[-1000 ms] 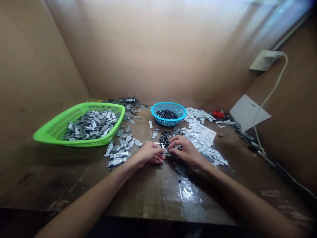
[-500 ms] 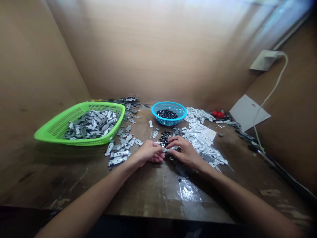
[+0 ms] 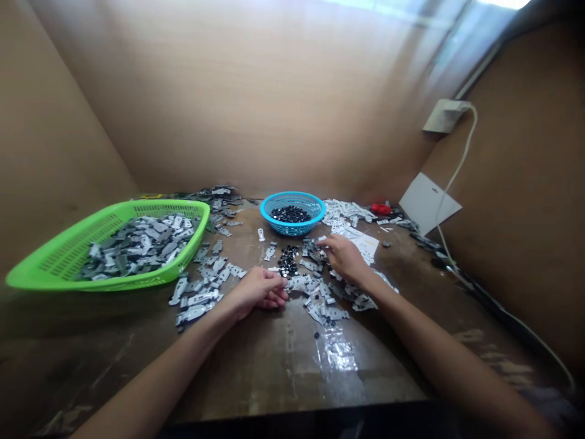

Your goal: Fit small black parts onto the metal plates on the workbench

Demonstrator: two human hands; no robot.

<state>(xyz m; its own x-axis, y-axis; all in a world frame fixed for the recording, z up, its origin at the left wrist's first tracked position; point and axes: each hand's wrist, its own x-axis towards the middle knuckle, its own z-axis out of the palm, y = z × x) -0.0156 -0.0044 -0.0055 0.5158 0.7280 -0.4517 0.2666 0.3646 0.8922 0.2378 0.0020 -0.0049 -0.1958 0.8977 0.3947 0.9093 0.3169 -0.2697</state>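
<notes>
Resting my left hand (image 3: 258, 289) on the table (image 3: 283, 366), I am curling its fingers inward so that their tips are lying against a small metal plate (image 3: 296, 283). I cannot tell whether I am actually pinching that plate or only touching it. I am stretching my right hand (image 3: 343, 257) forward with its fingers loosely spread and nothing clasped in them, and the fingertips are touching the scattered metal plates (image 3: 313, 249) just right of a little heap of black parts (image 3: 287, 260). More of these plates are lying between my two hands and under my right wrist. A blue basket (image 3: 292, 227) holding black parts is sitting beyond the heap, near the back wall. A green basket (image 3: 55, 268) of grey metal pieces is sitting well to my left, with loose plates (image 3: 198, 291) lying between it and my left hand.
</notes>
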